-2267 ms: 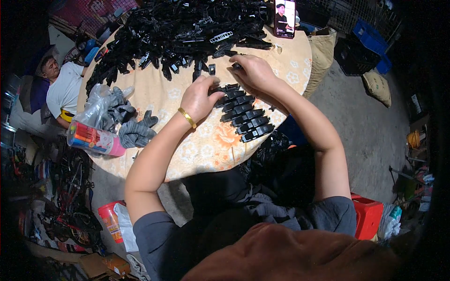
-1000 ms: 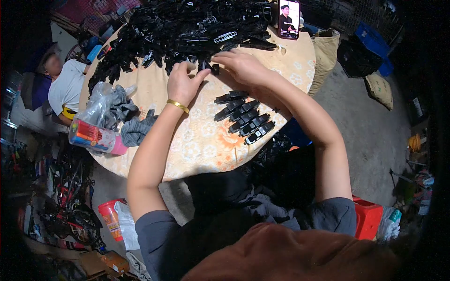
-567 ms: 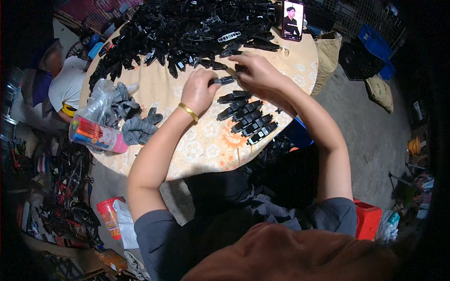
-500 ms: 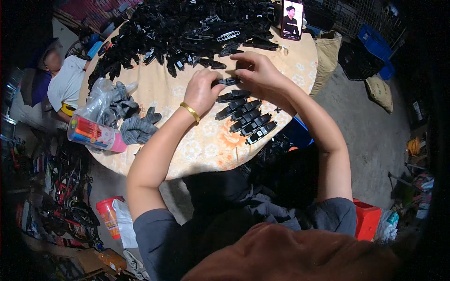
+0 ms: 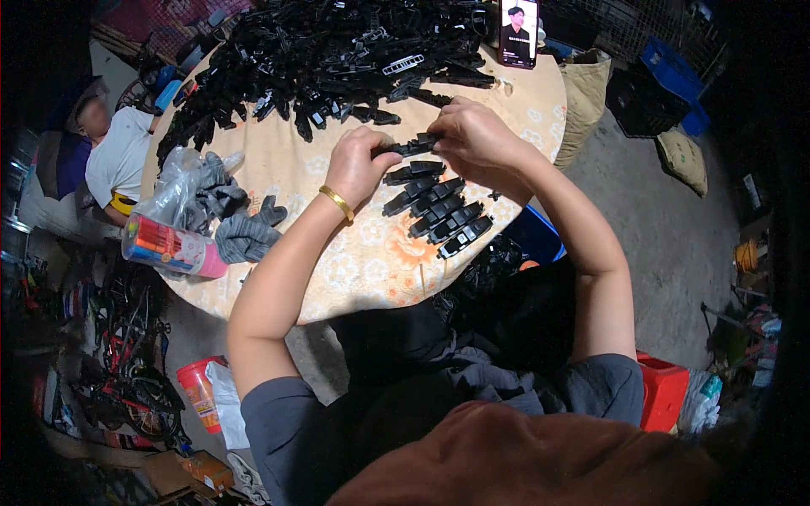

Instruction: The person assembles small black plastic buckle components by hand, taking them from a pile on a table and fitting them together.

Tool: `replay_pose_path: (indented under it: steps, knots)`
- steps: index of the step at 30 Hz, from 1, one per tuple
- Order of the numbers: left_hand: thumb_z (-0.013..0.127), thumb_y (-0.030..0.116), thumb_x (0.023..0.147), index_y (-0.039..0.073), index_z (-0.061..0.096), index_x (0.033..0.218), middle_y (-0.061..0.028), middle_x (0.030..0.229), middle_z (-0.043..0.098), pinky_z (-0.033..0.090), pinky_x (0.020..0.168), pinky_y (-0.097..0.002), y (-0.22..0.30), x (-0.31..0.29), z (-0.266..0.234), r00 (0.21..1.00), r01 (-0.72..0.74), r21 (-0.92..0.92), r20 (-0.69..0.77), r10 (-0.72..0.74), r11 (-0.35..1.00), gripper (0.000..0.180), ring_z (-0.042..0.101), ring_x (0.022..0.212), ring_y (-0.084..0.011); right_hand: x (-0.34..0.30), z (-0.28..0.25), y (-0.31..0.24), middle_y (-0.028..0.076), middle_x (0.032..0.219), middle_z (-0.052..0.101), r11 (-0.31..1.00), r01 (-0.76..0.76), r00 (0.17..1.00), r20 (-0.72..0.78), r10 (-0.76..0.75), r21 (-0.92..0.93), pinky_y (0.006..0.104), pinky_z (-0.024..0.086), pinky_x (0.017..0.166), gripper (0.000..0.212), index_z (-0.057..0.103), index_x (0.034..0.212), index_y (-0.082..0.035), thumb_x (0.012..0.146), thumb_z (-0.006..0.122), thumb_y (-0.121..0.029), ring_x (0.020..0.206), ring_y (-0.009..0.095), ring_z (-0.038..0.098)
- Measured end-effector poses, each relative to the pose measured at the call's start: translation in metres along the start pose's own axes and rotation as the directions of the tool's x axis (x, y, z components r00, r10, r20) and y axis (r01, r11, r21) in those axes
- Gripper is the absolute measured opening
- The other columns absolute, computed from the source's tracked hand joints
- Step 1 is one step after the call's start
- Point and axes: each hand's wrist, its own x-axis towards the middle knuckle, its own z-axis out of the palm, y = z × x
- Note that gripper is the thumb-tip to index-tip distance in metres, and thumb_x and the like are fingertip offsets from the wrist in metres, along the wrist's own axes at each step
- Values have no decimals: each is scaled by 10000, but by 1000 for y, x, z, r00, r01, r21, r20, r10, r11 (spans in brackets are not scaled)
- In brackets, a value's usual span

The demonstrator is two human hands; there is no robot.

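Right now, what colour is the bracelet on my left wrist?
The bracelet is gold-coloured, showing best in the head view.

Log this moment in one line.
left hand: holds black part | right hand: grips its right end | lined-up parts: on tablecloth | black heap: beyond hands

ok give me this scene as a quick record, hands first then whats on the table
left hand: gripping one end of a black part
right hand: fingers at its other end
nearest the hands: lined-up black pieces
far side: heap of black parts
left side: plastic bag, grey gloves, clear tub
far right: upright phone, screen lit
surface: patterned tablecloth
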Motion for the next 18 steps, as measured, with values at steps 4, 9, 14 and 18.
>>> replay_pose_path:
  steps: [4, 9, 14, 18]
  knots:
    - [735, 132, 661, 18, 661, 751, -122, 768, 600, 462, 701, -368, -3, 3, 1, 999, 30, -91, 13, -29, 995, 163, 572, 771, -287, 5, 7, -1, 88, 807, 607, 999, 51, 998, -29, -52, -7, 381, 456, 739, 242, 679, 883, -29, 666, 735, -121, 854, 272, 545]
    - [740, 118, 656, 10, 664, 754, -115, 746, 593, 472, 657, -339, 0, 2, 5, 997, 57, -151, 56, -49, 987, 165, 583, 718, -259, 8, 14, -8, 84, 801, 607, 994, 92, 996, -27, -91, 64, 371, 450, 743, 240, 688, 876, -34, 661, 739, -126, 847, 268, 539]
    - [758, 138, 664, 13, 664, 747, -94, 720, 585, 481, 656, -316, -8, 4, 0, 989, 66, -243, 142, -32, 968, 178, 586, 733, -227, 10, 9, -3, 98, 829, 628, 975, 62, 994, 73, -79, 214, 351, 454, 748, 222, 687, 883, -22, 713, 732, -156, 846, 261, 555]
    - [725, 163, 728, 26, 655, 825, -104, 908, 574, 471, 701, -310, -8, 8, 1, 988, -47, -242, 131, 81, 969, 182, 559, 825, -214, 24, 6, 20, 125, 880, 657, 963, -173, 981, -56, 188, 205, 374, 476, 751, 224, 682, 929, -26, 818, 644, -217, 806, 294, 596]
